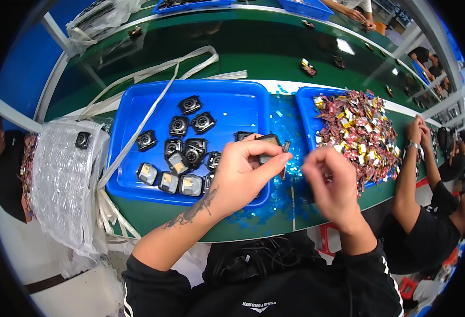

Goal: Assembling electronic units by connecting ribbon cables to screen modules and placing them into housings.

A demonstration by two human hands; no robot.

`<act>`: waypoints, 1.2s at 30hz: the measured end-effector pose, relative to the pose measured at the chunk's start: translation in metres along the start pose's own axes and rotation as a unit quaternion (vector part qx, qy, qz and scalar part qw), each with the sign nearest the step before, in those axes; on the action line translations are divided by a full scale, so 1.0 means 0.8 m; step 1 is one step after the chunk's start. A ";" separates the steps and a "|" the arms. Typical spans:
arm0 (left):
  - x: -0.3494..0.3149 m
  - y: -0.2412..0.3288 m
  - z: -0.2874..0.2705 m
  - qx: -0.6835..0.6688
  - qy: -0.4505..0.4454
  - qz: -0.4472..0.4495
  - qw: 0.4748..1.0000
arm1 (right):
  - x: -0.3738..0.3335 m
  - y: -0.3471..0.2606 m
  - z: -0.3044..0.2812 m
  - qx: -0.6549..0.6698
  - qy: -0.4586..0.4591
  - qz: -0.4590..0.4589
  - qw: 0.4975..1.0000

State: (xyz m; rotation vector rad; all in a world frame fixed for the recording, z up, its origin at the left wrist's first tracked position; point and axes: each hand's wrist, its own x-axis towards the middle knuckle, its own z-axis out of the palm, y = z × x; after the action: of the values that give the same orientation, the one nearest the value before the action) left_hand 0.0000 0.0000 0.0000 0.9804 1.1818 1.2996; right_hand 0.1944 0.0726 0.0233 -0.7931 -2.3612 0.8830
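Observation:
My left hand is closed, thumb and fingers pinching a black watch case over the right end of a blue tray. A small dark part sticks out past the thumb tip; its kind is hard to make out. My right hand, smeared by motion with the fingers curled, hovers at the near left side of a second blue tray. Whether it holds anything does not show. Several black watch cases lie in the left tray, some with pale, clear-covered faces.
Small red, yellow and white electronic parts are heaped in the right tray. Blue film scraps litter the green table between the trays. A bubble-wrapped stack stands at left, with white strapping above. Co-workers sit at right; loose parts lie on the green belt.

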 end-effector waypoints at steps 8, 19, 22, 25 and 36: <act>-0.006 0.007 0.005 -0.129 -0.111 -0.030 0.985 | 0.013 0.012 0.010 0.369 -0.026 0.020 0.929; -0.004 -0.006 0.016 -0.033 -0.025 0.113 0.993 | 0.012 -0.016 -0.001 0.070 0.064 -0.030 0.995; -0.007 -0.006 0.018 -0.048 -0.035 0.091 0.994 | 0.021 -0.024 0.009 0.067 0.083 -0.020 0.994; -0.008 -0.006 0.015 -0.014 -0.007 0.118 0.993 | 0.020 -0.036 0.003 0.059 0.078 -0.016 0.995; -0.006 -0.002 0.012 -0.106 0.000 0.106 0.989 | 0.019 -0.035 0.006 0.017 0.112 0.005 0.994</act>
State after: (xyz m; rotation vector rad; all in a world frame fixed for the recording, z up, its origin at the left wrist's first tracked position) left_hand 0.0104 -0.0042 0.0003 0.9686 0.9340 1.5589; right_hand 0.1711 0.0635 0.0433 -0.8439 -2.1437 0.7920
